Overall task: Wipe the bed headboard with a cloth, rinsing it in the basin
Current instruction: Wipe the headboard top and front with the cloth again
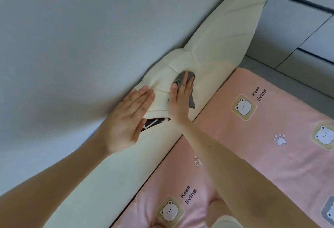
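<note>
The cream padded headboard [222, 36] runs diagonally from the lower left to the upper right, against a pale wall. A grey cloth [192, 99] lies against its front face near the middle. My right hand [180, 95] presses the cloth onto the padding with straight fingers; most of the cloth is hidden under the palm. My left hand [128, 119] lies flat with straight fingers on the headboard's top edge, just left of the right hand. No basin is in view.
A pink bed sheet [262, 155] with bear and paw prints covers the mattress at the lower right. A grey wall [63, 38] fills the left. A small dark gap [153, 123] shows between two headboard cushions. Grey cabinet panels [298, 29] stand at the upper right.
</note>
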Demonstrator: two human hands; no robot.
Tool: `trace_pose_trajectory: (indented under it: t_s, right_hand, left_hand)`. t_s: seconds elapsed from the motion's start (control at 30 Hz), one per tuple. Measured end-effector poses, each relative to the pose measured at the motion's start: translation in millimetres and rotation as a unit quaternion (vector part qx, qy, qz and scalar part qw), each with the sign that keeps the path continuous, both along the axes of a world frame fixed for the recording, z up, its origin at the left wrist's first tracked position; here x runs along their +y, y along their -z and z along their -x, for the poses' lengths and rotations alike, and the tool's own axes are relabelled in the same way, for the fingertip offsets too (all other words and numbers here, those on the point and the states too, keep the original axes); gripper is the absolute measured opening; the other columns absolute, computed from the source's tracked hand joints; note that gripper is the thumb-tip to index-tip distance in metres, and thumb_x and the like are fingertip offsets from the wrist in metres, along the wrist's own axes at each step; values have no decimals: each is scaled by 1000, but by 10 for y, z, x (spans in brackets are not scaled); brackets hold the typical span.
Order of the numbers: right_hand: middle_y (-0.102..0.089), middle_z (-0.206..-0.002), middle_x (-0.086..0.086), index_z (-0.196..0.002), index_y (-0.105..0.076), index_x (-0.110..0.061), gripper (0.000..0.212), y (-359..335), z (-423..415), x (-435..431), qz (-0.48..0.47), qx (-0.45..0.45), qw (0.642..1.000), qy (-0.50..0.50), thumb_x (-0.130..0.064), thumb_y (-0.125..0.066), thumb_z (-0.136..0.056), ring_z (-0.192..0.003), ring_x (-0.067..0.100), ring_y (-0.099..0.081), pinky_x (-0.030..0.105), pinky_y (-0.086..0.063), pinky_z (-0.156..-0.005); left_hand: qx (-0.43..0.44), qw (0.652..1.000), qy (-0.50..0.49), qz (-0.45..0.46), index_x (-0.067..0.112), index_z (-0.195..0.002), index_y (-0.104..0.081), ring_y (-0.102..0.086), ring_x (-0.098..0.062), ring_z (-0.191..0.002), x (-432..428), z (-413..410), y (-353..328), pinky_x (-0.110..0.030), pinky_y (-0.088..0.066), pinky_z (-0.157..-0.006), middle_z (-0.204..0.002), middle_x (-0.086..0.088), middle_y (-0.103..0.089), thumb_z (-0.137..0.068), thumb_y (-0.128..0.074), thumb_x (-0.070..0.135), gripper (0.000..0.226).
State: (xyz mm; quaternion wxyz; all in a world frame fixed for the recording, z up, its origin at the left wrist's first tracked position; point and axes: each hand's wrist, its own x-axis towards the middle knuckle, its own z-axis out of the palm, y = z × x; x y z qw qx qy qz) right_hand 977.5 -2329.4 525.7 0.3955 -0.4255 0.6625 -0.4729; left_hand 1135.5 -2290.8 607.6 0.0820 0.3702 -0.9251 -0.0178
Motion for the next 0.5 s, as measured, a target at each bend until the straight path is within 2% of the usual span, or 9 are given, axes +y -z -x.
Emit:
trace_pose_trajectory:
  t_s: [0.07, 0.2, 0.37, 0.5]
  right_hand:
    - [11, -158, 6, -148, -2, -27, 77, 76, 7, 11, 18, 5, 1000, -6, -65, -9, -82, -145, 22, 9, 36, -1, -115]
    - [6, -158, 10, -148, -4, -24, 78, 212, 21, 3, 48, 19, 999, -2, -68, -8, -84, -145, 25, 7, 47, -6, -117]
    - [2, -158, 11, -144, -4, -31, 66, 481, 135, -44, 99, 60, 993, -24, -65, -12, -89, -146, 27, 6, 57, -16, -113]
    - [-1, -158, 14, -143, -6, -26, 62, 720, 241, -70, 162, 96, 981, -46, -59, -16, -92, -145, 30, 4, 59, -16, -113]
  left_hand:
    - [-9, 1000, -7, 3, -5, -140, -29, -24, -29, -141, 25, 10, -6, -46, -25, -114, -148, -15, -33, -88, -45, 9, 56]
    - [-24, 999, -20, -7, -6, -139, -32, -25, -30, -141, 38, 10, -26, -48, -26, -113, -147, -15, -34, -89, -44, 9, 53]
    - [-27, 999, -16, 8, -7, -140, -31, -22, -30, -142, 32, -13, 0, -46, -25, -114, -147, -15, -33, -90, -41, 10, 53]
    - [-33, 999, -11, 39, -8, -139, -30, -21, -30, -142, 15, -32, 23, -40, -22, -117, -147, -16, -33, -92, -39, 12, 51]
